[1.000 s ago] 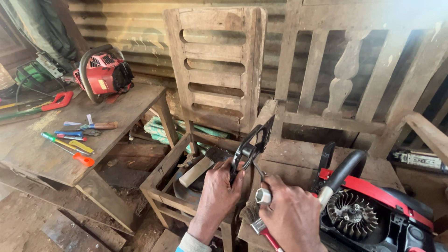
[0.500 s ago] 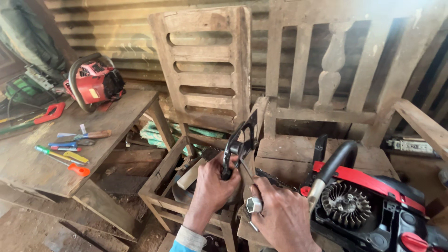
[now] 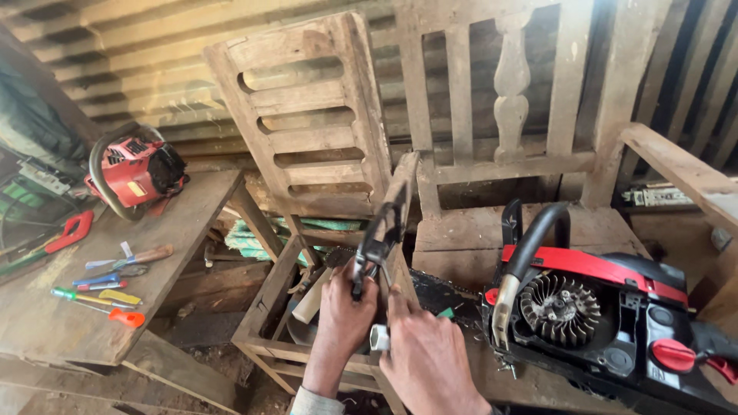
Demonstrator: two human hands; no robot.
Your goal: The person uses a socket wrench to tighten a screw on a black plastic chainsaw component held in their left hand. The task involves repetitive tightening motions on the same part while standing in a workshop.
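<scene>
Corrugated metal sheets form the back wall of a small workshop, and unfinished wooden chairs (image 3: 307,131) lean against it. At the left stands a worn wooden tabletop (image 3: 192,223) that carries a red chainsaw body (image 3: 137,170), a red-handled tool (image 3: 71,229) and some screwdrivers (image 3: 100,296) with coloured handles. The person's left hand (image 3: 342,311) is closed around the lower end of a dark metal chainsaw part (image 3: 382,230), which is a long, narrow piece that stands tilted upward in front of the chair frame. The right hand (image 3: 430,357) is just beside the left one and grips a small silver socket tool (image 3: 379,336), with its end close to the base of the dark part; it is not clear if the tool touches it. Both hands are low in the middle of the view, close together. To the right, a black and red chainsaw (image 3: 607,307) lies on the seat of a wooden chair, with its round cooling fan (image 3: 560,309) open to view and its curved black handle (image 3: 530,246) raised above.
</scene>
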